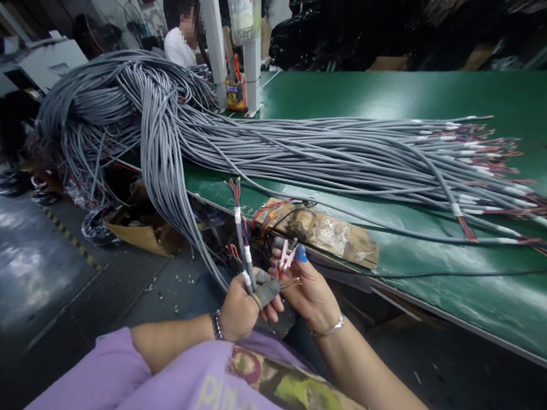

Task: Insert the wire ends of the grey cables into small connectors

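Note:
My left hand (240, 308) is closed around a few grey cables (241, 231), whose white-wrapped ends point up and show thin coloured wires. Grey sleeves cover its thumb and a finger. Close beside it, my right hand (311, 292) pinches a small pale pink clip (288, 255) between thumb and fingers; the thumb has a blue cover. Bare wire tips (291, 282) stick out between the two hands. What the lower fingers touch is partly hidden. From my left hand the cables run back to a hanging grey cable bundle (160, 143).
Many grey cables (286, 146) lie along the green table (445, 281), their stripped ends to the right. A taped cardboard piece (330, 234) sits at the near edge. A white post (252, 61) rises behind. Below stands an open carton (143, 235). Another person (181, 45) is at the back.

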The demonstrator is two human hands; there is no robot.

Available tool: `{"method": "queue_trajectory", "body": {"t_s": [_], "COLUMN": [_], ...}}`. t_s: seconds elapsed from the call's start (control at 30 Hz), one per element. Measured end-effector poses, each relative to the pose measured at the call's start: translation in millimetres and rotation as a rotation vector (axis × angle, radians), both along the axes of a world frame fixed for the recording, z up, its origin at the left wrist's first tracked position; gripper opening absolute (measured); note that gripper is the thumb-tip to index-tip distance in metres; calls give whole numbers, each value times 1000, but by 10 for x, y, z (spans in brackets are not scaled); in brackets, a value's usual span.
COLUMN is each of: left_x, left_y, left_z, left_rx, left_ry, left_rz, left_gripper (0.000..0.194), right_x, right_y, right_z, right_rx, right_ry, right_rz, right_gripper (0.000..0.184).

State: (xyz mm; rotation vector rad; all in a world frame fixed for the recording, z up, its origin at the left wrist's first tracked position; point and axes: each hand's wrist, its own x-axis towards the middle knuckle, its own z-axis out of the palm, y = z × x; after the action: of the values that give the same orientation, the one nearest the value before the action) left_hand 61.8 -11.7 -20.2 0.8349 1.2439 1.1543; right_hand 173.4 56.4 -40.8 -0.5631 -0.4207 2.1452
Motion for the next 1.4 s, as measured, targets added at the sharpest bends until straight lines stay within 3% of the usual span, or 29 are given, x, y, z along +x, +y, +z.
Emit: {"method": "queue_trajectory", "body": {"t_s": [0.37,0.57,0.73,0.8,0.93,1.03,1.23,1.4], "left_x": [17,-31,-72,-74,-65,-70,-113,-101], "left_y": [-7,-47,-72,-75,-78,-78,-61,-52], "left_z": [0,-41,-50,-44,-24,-8,5,37], "left_rx": [-26,-10,-35,-52,-78,-102,-114,-125], "left_ry": [18,3,26,30,27,7,22,19], "left_rz": [-37,-31,-13,-20,-64,-84,-243,-197], "left_gripper": [48,50,50,49,48,47,48,49], "right_x": [-30,14,134,167,205,231,237,211], "right_y": [-24,-63,-206,-285,-380,-383,-368,-384], "right_z": [3,-53,-10,30,61,60,87,109], "right_rx": [-24,-9,187,279,367,409,414,402], "right_ry": [2,8,-86,-173,-410,-509,-558,-476], "right_rz": [-55,-7,95,120,-21,-41,-17,16], "right_gripper": [19,35,51,48,35,27,26,26]}}
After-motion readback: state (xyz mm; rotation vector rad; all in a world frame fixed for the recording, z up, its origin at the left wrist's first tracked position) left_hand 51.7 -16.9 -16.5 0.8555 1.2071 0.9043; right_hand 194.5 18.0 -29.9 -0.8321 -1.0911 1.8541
